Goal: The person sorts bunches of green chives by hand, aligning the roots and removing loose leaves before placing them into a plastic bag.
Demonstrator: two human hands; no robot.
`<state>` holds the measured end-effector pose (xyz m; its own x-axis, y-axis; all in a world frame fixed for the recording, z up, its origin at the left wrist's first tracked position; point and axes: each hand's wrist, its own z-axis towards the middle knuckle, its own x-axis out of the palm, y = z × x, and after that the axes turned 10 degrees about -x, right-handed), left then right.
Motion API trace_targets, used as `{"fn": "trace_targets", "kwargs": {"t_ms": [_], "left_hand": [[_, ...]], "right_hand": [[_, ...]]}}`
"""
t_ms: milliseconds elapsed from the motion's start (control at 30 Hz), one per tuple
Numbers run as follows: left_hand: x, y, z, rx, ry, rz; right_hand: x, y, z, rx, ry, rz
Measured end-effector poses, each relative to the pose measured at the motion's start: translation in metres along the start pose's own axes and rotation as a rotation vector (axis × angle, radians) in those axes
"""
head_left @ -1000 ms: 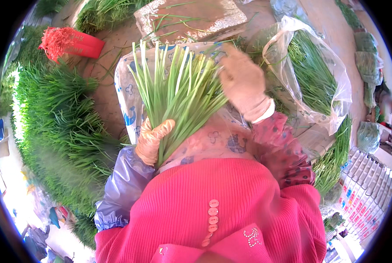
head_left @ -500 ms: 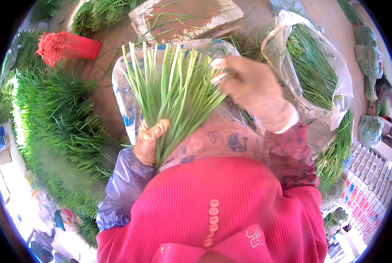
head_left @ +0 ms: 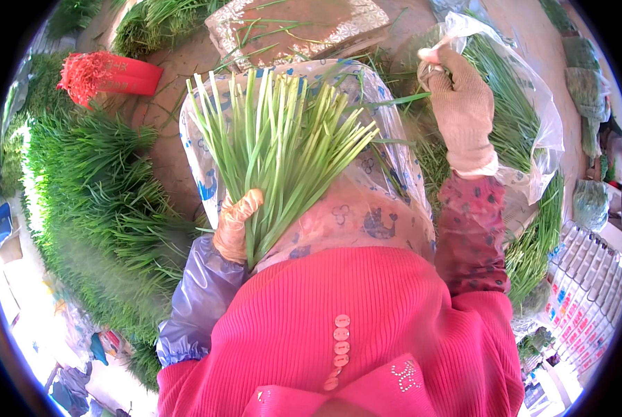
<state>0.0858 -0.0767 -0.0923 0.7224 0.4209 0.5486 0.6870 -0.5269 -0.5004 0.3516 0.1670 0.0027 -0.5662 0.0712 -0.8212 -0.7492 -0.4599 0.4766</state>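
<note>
My left hand, in a thin tan glove, is closed around the lower part of a fanned bunch of garlic chives. The pale stalk ends of the bunch point away from me, above my lap. Off to the right, my right hand wears a beige knitted glove with bare fingertips. Its thumb and fingers are pinched on a green chive leaf, which stretches left toward the bunch. Under the bunch lies a clear plastic sheet with blue prints, spread over my lap.
A large heap of chives fills the left side. Beyond it lies a red-wrapped bundle of red strips. A lace-patterned stool top with scattered leaves stands ahead. At right are an open plastic bag of chives and a stacked white rack.
My right hand has moved right and away from the bunch, toward the plastic bag, with a leaf now visible at its fingers. My left hand keeps its hold, nearly still.
</note>
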Motion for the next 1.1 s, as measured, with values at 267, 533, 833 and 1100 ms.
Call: {"fn": "trace_targets", "kwargs": {"t_ms": [267,533,833,1100], "left_hand": [[0.018,-0.015,-0.011,0.037,0.07,0.145],[0.022,-0.013,-0.01,0.026,-0.019,0.117],[0.002,-0.009,0.002,-0.198,0.04,-0.008],[0.019,-0.021,0.005,-0.176,0.14,0.042]], "right_hand": [[0.045,0.066,-0.025,-0.61,0.383,-0.057],[0.081,0.029,0.0,-0.276,0.316,0.221],[-0.024,-0.108,0.003,-0.055,0.249,-0.614],[0.04,-0.021,-0.06,-0.462,0.408,-0.052]]}}
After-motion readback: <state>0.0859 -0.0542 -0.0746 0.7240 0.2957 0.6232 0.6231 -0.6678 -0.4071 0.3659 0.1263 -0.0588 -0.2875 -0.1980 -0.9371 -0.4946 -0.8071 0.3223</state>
